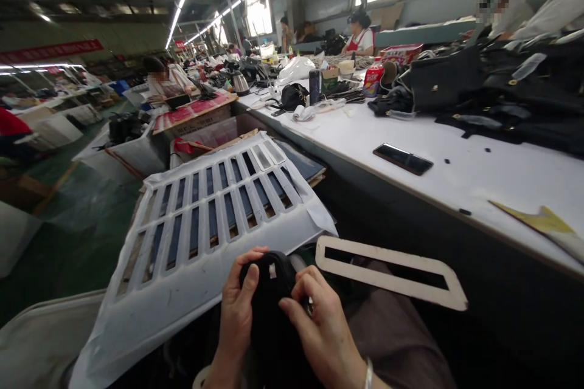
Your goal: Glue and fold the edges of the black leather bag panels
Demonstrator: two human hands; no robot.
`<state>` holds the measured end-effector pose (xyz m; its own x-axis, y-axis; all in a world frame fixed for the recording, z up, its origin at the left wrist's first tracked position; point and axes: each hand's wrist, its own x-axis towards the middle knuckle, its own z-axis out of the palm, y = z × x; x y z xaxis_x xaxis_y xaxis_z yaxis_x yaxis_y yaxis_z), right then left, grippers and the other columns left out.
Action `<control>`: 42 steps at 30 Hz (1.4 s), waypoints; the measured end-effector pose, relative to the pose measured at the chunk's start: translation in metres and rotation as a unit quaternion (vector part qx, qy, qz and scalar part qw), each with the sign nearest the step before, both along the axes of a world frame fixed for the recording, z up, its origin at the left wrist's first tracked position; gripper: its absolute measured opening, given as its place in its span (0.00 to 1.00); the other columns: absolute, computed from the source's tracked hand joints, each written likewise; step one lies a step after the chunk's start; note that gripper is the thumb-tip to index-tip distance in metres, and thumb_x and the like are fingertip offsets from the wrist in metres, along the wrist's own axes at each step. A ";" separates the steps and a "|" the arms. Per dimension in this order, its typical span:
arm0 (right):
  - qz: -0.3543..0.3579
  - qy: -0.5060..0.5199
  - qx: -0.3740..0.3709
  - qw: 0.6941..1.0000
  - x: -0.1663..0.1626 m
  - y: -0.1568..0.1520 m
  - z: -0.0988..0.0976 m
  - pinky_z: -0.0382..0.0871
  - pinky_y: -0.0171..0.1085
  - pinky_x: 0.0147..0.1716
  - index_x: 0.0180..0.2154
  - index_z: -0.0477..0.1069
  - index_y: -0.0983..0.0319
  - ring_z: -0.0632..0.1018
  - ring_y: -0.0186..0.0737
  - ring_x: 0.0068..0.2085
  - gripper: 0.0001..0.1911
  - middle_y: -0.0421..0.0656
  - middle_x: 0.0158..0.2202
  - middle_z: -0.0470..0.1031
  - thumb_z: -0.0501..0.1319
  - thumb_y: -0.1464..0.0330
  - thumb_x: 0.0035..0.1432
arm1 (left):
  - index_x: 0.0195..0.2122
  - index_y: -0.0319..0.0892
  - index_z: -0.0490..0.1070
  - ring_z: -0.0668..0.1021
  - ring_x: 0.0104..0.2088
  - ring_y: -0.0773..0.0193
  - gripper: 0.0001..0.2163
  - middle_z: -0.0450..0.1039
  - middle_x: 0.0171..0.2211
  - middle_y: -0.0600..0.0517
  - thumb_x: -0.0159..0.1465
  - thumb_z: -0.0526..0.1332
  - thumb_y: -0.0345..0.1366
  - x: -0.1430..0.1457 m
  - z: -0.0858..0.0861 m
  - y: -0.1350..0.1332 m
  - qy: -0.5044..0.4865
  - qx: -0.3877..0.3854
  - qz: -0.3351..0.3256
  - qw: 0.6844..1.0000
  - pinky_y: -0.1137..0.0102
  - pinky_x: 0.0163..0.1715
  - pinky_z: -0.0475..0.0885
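Observation:
My left hand (238, 307) grips the left side of a black fabric piece (274, 322) with a rounded top edge, its thumb pressed on the near face. A small pale tag (272, 271) shows near the top of the fabric. On the right edge, my right hand (322, 319) pinches the material with thumb and bent fingers. Something pale and shiny shows beneath those fingers, too small to make out. The lower part of the black piece merges with the dark area below. Just right of my hands lies a beige slotted frame (392, 255) above my lap.
A white sheet with slots (182, 304) lies on a stack to the left. The white worktable (328, 141) on the right bears a phone (403, 158), a red bottle (373, 79) and black bag pieces (449, 79). Several people sit farther back.

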<state>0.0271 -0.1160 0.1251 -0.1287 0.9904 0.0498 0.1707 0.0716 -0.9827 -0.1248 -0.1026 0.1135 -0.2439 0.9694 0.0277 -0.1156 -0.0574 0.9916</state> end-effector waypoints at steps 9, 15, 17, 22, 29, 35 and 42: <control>0.005 -0.015 -0.056 0.998 0.003 -0.015 -0.020 0.65 0.35 0.38 0.38 0.66 0.60 0.71 0.39 0.37 0.11 0.40 0.36 0.70 0.63 0.72 0.50 | 0.40 0.46 0.73 0.75 0.51 0.59 0.12 0.74 0.48 0.52 0.64 0.63 0.48 -0.005 -0.007 -0.001 0.024 -0.017 0.056 0.998 0.70 0.50 0.68; 0.009 -0.023 -0.024 0.999 -0.008 -0.016 -0.021 0.65 0.35 0.34 0.34 0.65 0.60 0.73 0.38 0.34 0.03 0.40 0.33 0.70 0.59 0.68 0.56 | 0.38 0.46 0.73 0.76 0.49 0.59 0.13 0.75 0.46 0.53 0.62 0.64 0.50 -0.003 0.000 -0.003 0.013 -0.025 0.086 0.996 0.70 0.48 0.69; -0.014 -0.025 -0.042 0.999 -0.011 -0.010 -0.015 0.64 0.34 0.30 0.31 0.63 0.59 0.71 0.37 0.31 0.06 0.38 0.29 0.68 0.61 0.67 0.55 | 0.41 0.46 0.73 0.75 0.49 0.59 0.13 0.75 0.47 0.53 0.63 0.63 0.49 -0.004 0.001 -0.004 0.012 -0.038 0.079 0.996 0.70 0.49 0.69; -0.017 0.013 0.011 1.000 -0.011 0.004 -0.012 0.70 0.33 0.34 0.50 0.69 0.59 0.74 0.36 0.33 0.14 0.39 0.34 0.70 0.58 0.67 0.62 | 0.51 0.47 0.71 0.74 0.53 0.56 0.16 0.73 0.53 0.51 0.68 0.54 0.49 -0.006 -0.002 -0.007 0.030 -0.041 0.030 0.998 0.67 0.52 0.68; 0.001 -0.015 0.146 0.989 -0.008 0.007 -0.030 0.75 0.31 0.38 0.63 0.64 0.59 0.78 0.36 0.37 0.23 0.44 0.38 0.72 0.52 0.69 0.69 | 0.65 0.50 0.56 0.54 0.69 0.57 0.23 0.54 0.69 0.51 0.70 0.54 0.45 0.004 -0.008 -0.016 0.091 0.006 0.003 0.996 0.60 0.68 0.45; 0.022 -0.034 0.171 0.984 -0.006 0.009 -0.038 0.75 0.31 0.42 0.64 0.63 0.58 0.80 0.38 0.44 0.24 0.46 0.43 0.75 0.54 0.71 0.68 | 0.66 0.44 0.53 0.54 0.69 0.56 0.27 0.51 0.70 0.46 0.69 0.54 0.47 0.007 0.007 -0.016 0.125 -0.020 -0.002 0.992 0.57 0.69 0.46; -0.038 -0.057 0.105 0.992 -0.005 0.024 -0.043 0.78 0.37 0.38 0.53 0.76 0.56 0.82 0.49 0.42 0.18 0.47 0.43 0.81 0.59 0.62 0.64 | 0.57 0.50 0.70 0.67 0.64 0.55 0.20 0.69 0.61 0.50 0.66 0.57 0.47 0.010 -0.017 -0.015 0.082 0.010 0.055 0.995 0.61 0.65 0.57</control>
